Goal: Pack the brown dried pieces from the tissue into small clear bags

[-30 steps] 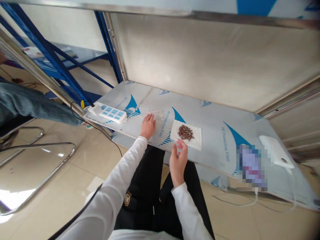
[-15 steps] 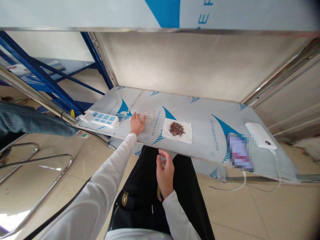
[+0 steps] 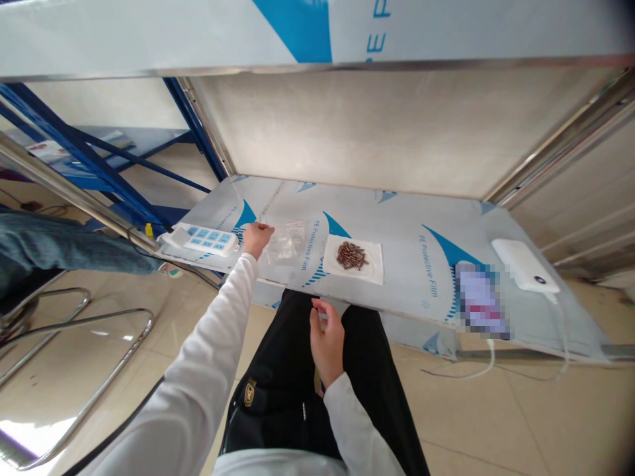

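Observation:
My left hand (image 3: 256, 239) is over the left part of the shelf, its fingers closed in a pinch at the left edge of a clear plastic bag (image 3: 286, 246). The bag lies flat and crinkled; whether several are stacked there I cannot tell. Above my lap, just below the shelf's front edge, my right hand (image 3: 328, 340) is loosely curved, thumb and fingers apart, with nothing visible in it. To the right of the bag, a heap of small brown metal pieces, like short screws or pins (image 3: 351, 255), rests on a white sheet (image 3: 373, 270).
A white power strip (image 3: 211, 239) lies left of my left hand. Farther right are a blurred-out phone (image 3: 480, 301) and a white power bank (image 3: 526, 266) with cables over the front edge. An upper shelf (image 3: 198, 36) overhangs. A person's jeans-clad leg (image 3: 74, 241) is at left.
My left hand has moved left from on top of the plastic bag to its left edge, and its spread fingers have closed. My right hand has stayed put. The view has shifted slightly.

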`<state>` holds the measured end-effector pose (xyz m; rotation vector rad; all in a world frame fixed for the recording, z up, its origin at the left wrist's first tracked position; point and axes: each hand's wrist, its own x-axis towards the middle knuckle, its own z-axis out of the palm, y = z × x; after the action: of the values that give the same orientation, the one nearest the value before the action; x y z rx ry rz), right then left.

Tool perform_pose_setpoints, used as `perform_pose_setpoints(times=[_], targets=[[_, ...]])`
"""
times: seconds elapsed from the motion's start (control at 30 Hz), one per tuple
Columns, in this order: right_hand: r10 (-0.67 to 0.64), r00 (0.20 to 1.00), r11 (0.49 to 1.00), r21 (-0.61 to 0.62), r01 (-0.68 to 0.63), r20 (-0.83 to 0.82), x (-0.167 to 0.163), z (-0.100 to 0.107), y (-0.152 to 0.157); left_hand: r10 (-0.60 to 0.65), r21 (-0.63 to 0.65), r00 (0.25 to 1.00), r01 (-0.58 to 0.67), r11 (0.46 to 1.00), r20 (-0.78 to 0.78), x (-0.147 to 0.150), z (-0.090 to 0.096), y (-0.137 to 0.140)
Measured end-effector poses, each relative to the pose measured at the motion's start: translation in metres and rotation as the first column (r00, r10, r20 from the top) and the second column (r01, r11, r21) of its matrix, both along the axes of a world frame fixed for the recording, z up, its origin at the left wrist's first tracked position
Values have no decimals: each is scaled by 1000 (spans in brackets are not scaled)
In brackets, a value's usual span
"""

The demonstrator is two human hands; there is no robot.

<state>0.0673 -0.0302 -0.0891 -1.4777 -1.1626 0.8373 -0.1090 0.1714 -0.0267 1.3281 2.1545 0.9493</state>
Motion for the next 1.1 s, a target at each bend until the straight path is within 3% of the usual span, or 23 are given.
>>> perform_pose_setpoints(times=[0.1, 0.2, 0.33, 0.47, 0.57, 0.63, 0.7, 0.77, 0.83, 0.93, 1.0, 1.1], targets=[[-42, 999, 997, 72, 42, 7, 5, 20, 14, -55, 44, 985, 48, 998, 166, 17, 12, -36], [-63, 997, 983, 173, 68, -33, 11, 54, 46, -83, 134, 954, 46, 990, 288, 52, 14, -80], [54, 994, 985, 168, -36, -99, 16, 83, 83, -158, 236, 960, 102, 966, 230, 98, 16, -115], [77, 978, 992, 113, -56, -192, 27, 73, 80, -366, 274, 913, 312, 910, 177, 116, 14, -120], [103, 923, 995, 39, -96, -371, 45, 59, 68, -544, 246, 770, 487, 838, 331, 115, 6, -119], [139, 874, 988, 4, -155, -465, 59, 54, 63, -600, 254, 671, 548, 797, 435, 113, 2, -120], [175, 858, 979, -7, -203, -482, 70, 53, 61, -611, 254, 644, 564, 786, 460, 114, 3, -122], [142, 907, 986, -26, -165, -396, 76, 57, 61, -579, 219, 724, 538, 814, 376, 117, 10, -125], [5, 983, 1000, -28, -11, -184, 76, 64, 60, -487, 191, 852, 455, 870, 191, 123, 20, -130], [-206, 961, 978, 78, 194, 183, 71, 79, 57, -307, 250, 948, 319, 914, -87, 135, 34, -140], [-177, 931, 981, 136, 140, 319, 68, 90, 55, -277, 312, 947, 316, 896, -162, 143, 40, -145], [-9, 932, 986, 156, -51, 363, 72, 98, 55, -376, 393, 919, 392, 832, -121, 150, 45, -149]])
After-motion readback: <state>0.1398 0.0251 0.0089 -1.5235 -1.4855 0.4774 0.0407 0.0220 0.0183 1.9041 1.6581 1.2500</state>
